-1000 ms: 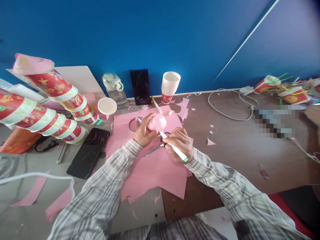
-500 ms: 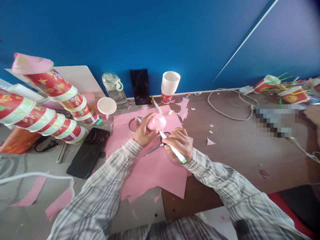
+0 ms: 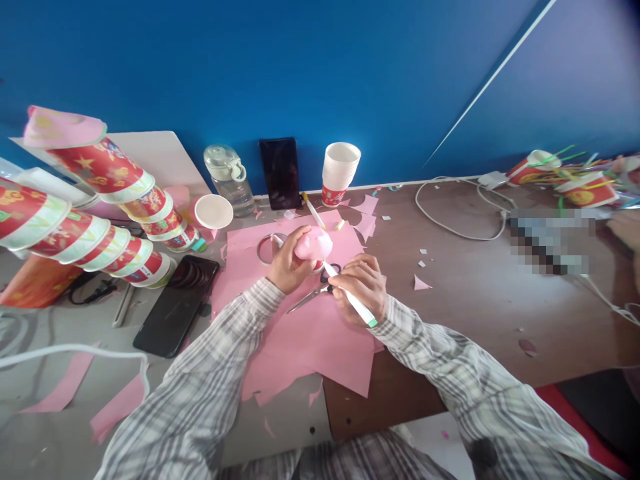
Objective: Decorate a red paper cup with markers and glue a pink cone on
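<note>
My left hand point(image 3: 290, 265) is closed around a rounded pink paper piece point(image 3: 314, 244), with a sliver of red and white visible under it. A white marker with a green end point(image 3: 357, 301) is gripped in my right hand point(image 3: 361, 287), its tip pointing up at the pink piece's lower edge. From this view I cannot tell whether the tip touches. Under the hands lie large sheets of pink paper point(image 3: 305, 353). Open scissors point(image 3: 306, 300) rest on them between my hands, their handles partly behind my right fingers. A roll of tape point(image 3: 264, 250) lies beside my left hand.
Stacked red paper cups point(image 3: 125, 180) lean in from the left, near a black phone point(image 3: 176, 307). Behind stand a water bottle point(image 3: 229, 180), an upright phone point(image 3: 280, 173) and nested cups point(image 3: 341, 170). A white cable point(image 3: 450, 235) and another person's hand point(image 3: 625, 228) are at right.
The marker has shifted slightly right and down with my right hand, its tip drawing back a little from the pink piece. My left hand stays nearly still.
</note>
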The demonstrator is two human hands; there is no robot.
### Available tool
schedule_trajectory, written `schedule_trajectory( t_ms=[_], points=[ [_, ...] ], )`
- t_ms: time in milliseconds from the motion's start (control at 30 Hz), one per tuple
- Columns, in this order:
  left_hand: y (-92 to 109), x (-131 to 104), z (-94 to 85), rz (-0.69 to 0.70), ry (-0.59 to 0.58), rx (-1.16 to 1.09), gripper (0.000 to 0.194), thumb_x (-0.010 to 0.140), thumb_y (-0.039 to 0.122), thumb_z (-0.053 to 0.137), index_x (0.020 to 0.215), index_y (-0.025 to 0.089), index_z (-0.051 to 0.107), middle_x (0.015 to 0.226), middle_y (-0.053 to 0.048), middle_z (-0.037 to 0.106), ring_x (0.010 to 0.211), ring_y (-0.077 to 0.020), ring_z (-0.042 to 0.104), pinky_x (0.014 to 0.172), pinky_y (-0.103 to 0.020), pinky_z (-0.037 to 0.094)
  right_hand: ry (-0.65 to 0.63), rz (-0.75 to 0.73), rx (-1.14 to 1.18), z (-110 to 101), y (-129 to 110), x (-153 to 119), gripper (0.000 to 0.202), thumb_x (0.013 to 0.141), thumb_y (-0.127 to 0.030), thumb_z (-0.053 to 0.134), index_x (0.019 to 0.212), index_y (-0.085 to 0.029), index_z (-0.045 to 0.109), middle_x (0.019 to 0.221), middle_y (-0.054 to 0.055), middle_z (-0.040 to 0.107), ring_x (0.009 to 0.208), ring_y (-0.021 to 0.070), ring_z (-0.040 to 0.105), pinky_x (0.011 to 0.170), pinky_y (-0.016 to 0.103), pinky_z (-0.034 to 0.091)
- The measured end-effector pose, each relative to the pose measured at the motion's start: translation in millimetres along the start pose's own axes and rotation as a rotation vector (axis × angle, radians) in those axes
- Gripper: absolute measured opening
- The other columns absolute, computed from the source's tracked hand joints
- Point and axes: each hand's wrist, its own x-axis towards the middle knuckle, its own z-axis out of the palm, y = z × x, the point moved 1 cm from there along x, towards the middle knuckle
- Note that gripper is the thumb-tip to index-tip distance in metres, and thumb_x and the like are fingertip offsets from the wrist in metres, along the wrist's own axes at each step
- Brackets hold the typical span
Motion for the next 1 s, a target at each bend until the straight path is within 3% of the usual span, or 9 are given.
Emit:
schedule_trajectory(
  t_ms=[400,833,1000],
  points=[
    [1.7,-0.3,-1.3,-0.026,-0.01,-0.025,0.059,0.063,0.019,0.055,0.119,0.023,0.039,0.125,-0.005,0.048,0.111,-0.0261,0.045,0.101,-0.045,0.03,0.036,-0.004,-0.022,-2.6,1.3,1.2,0.019,0.074,-0.017,0.053,0.092,-0.021,0.058,0.068,0.0,0.058,0.062,0.0173,0.056,0.076,0.039,0.044],
    [2.6,0.0,-1.1,-0.017,0.006,-0.029,0.053,0.067,0.025,0.056,0.118,0.021,0.041,0.124,-0.007,0.049,0.111,-0.0257,0.045,0.101,-0.045,0.029,0.033,0.035,-0.005,0.0,2.3,2.6,0.014,0.076,-0.018,0.053,0.089,-0.019,0.058,0.068,0.001,0.06,0.063,0.0171,0.057,0.077,0.04,0.044],
    [2.3,0.1,-1.0,-0.013,-0.001,-0.01,0.056,0.064,0.021,0.057,0.118,0.019,0.04,0.123,-0.007,0.05,0.109,-0.0256,0.046,0.101,-0.045,0.029,0.043,0.013,0.019,-0.9,0.1,2.1,0.014,0.077,-0.019,0.053,0.09,-0.019,0.058,0.069,0.0,0.06,0.064,0.0168,0.057,0.076,0.039,0.045]
  ],
)
